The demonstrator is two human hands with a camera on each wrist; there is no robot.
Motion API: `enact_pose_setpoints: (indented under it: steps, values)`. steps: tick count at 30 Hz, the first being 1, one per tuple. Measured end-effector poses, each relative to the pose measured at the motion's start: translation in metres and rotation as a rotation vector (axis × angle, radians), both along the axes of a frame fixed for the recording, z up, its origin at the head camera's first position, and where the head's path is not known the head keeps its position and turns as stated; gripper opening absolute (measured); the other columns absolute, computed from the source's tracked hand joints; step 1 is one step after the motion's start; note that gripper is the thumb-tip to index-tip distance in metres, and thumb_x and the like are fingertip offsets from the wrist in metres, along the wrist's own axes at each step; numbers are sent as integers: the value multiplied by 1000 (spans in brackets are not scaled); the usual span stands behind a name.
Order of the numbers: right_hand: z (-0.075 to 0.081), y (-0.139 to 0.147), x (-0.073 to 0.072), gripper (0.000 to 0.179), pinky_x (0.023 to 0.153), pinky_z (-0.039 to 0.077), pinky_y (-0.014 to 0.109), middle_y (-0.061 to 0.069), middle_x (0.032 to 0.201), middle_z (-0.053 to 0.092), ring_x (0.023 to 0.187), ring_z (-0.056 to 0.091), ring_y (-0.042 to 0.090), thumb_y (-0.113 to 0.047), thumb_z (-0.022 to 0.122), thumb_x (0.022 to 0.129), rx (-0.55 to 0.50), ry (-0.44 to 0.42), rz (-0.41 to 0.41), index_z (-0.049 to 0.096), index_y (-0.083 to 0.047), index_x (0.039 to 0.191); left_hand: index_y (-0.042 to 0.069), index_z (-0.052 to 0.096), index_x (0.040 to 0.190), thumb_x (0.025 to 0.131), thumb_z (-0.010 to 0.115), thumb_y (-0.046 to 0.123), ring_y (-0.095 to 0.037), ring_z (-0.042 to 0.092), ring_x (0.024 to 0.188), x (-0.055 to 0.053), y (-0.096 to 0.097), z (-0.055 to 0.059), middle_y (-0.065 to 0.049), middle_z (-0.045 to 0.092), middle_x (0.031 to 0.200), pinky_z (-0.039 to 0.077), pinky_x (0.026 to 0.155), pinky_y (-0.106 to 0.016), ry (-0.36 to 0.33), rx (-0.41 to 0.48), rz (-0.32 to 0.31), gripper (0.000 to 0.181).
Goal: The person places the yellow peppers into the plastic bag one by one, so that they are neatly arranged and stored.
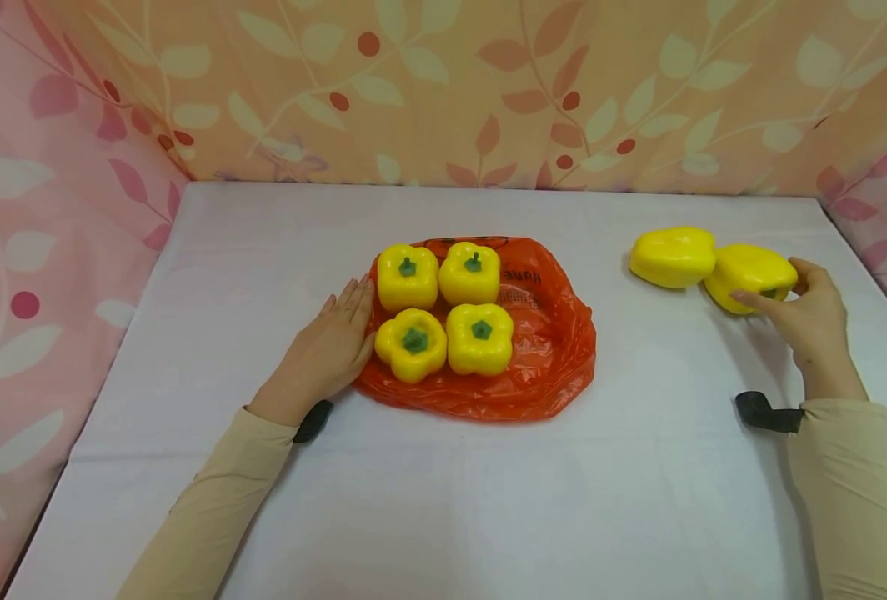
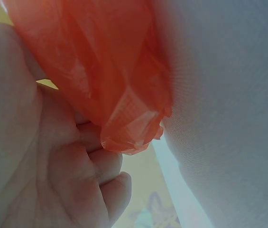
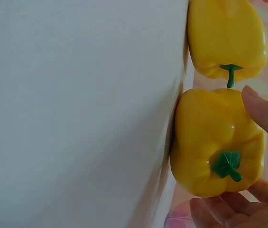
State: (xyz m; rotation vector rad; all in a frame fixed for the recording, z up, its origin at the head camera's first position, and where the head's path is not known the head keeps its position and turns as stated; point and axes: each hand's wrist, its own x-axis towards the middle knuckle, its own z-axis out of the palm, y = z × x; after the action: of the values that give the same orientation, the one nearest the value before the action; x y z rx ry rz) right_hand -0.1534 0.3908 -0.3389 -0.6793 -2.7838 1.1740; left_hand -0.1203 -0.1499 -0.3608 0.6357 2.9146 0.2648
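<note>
My right hand (image 1: pixel 811 312) grips a yellow bell pepper (image 1: pixel 747 271) at the table's right side, thumb on one side and fingers on the other. Its green stem (image 3: pixel 228 166) shows in the right wrist view. Just left of it lies a second yellow bell pepper (image 1: pixel 672 257) on its side. My left hand (image 1: pixel 334 342) lies with straight fingers along the left edge of a red plastic bag (image 1: pixel 552 358). In the left wrist view the bag's crumpled edge (image 2: pixel 129 123) overlaps the fingers. Several yellow bell peppers stand stem-up in two rows on the bag's left half.
A white cloth (image 1: pixel 503 508) covers the table. Patterned fabric (image 1: pixel 443 100) hangs along the back and both sides. A black wrist strap (image 1: pixel 769 412) shows at the right cuff, and a black piece (image 1: pixel 313 421) at the left cuff.
</note>
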Motion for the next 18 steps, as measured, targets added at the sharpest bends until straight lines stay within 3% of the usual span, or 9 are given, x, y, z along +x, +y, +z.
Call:
enact_pose_setpoints:
  steps: [7,14,18]
  values:
    - [-2,2,-4,95,106,29,41,26,151,19,125,24,41,-44,65,85,53,-19,35,11,-1,150,-10,11,146,100,40,25,-34,10,142,0,0,0,-23,13,153,12,113,-49,4,-5,-1,65]
    - [-2,5,-2,104,110,19,55,32,149,13,126,21,47,-43,68,84,26,-69,90,-1,2,149,-9,11,147,100,40,26,-33,10,142,1,0,0,-23,13,154,12,113,-49,2,-6,3,65]
    - [-2,5,-1,102,109,25,49,32,147,18,122,26,44,-40,68,84,47,-65,80,0,3,148,-9,12,147,100,40,25,-34,10,142,1,1,1,-23,13,154,13,113,-49,4,-2,2,65]
